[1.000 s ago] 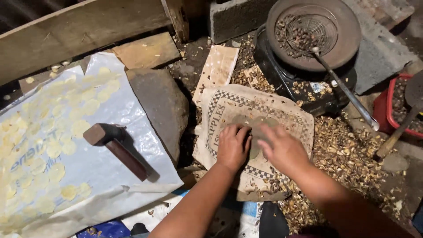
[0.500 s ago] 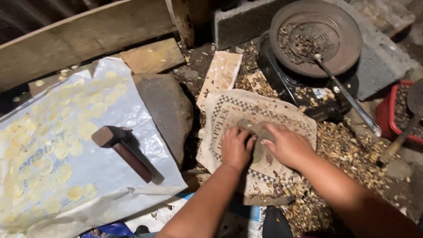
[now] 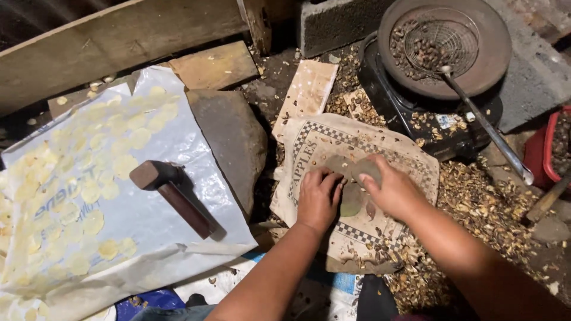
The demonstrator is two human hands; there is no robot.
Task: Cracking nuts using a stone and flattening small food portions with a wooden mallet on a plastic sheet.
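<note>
Flat stone (image 3: 351, 199) lies half hidden under left hand (image 3: 318, 199), right hand (image 3: 392, 191).

Red tub (image 3: 550, 148) cut by right edge; contents unclear.

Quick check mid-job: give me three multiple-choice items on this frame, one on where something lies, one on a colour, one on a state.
1. Where does the wooden mallet lie?
A. on the white plastic sheet
B. in the round pan
C. on the concrete block

2. What colour is the container at the right edge?
A. blue
B. red
C. green

3. How do the left hand and right hand stand?
A. both raised in the air
B. one grips the mallet
C. both pressed down on the printed cardboard

Answers: 1 A, the mallet rests among pale flat discs on the sheet. 2 B, its rim shows red. 3 C, both palms lie flat there.
</note>
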